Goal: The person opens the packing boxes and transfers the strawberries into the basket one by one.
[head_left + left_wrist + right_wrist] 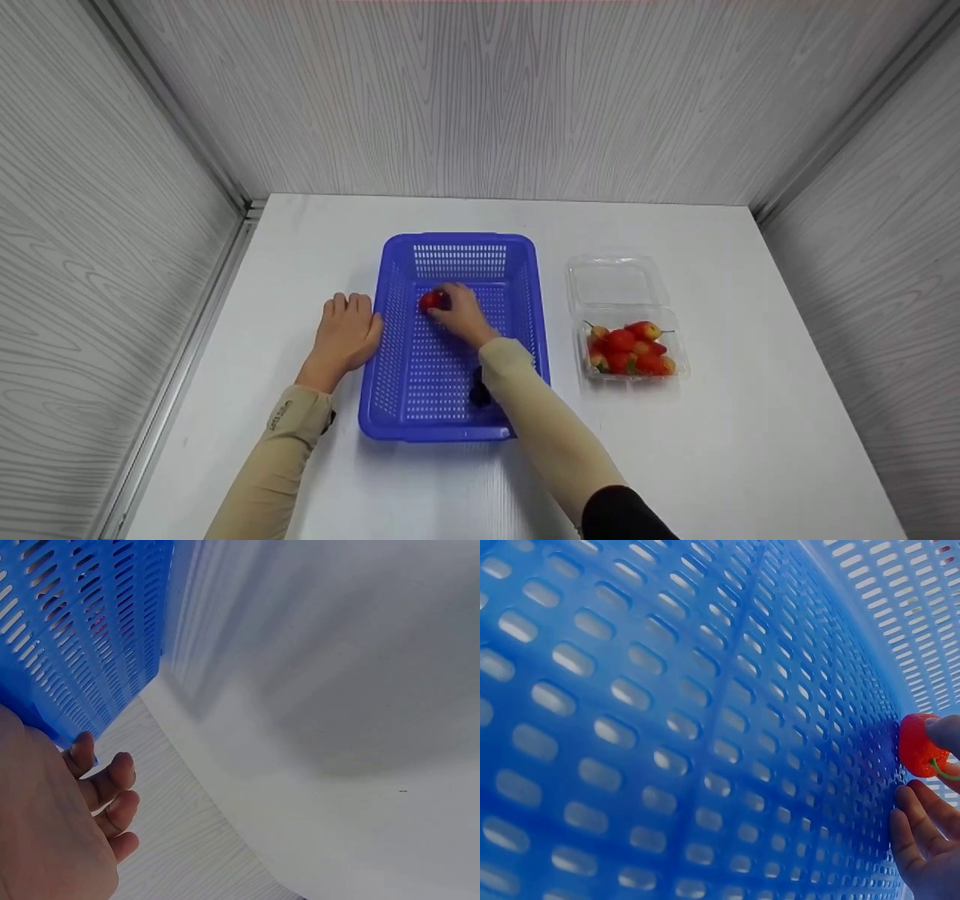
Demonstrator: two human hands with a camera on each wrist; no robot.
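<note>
A blue slotted plastic basket stands in the middle of the white table. My right hand reaches down inside it and pinches a red strawberry close to the basket floor. The right wrist view shows the strawberry with its green stalk between my fingertips, in front of the basket. My left hand lies relaxed on the table, touching the basket's left outer wall. In the left wrist view its fingers curl loosely beside the basket wall and hold nothing.
An open clear clamshell box sits to the right of the basket, with several red strawberries in its near half. Grey wood-grain walls close in the table on three sides. White tabletop shows in front and at the right.
</note>
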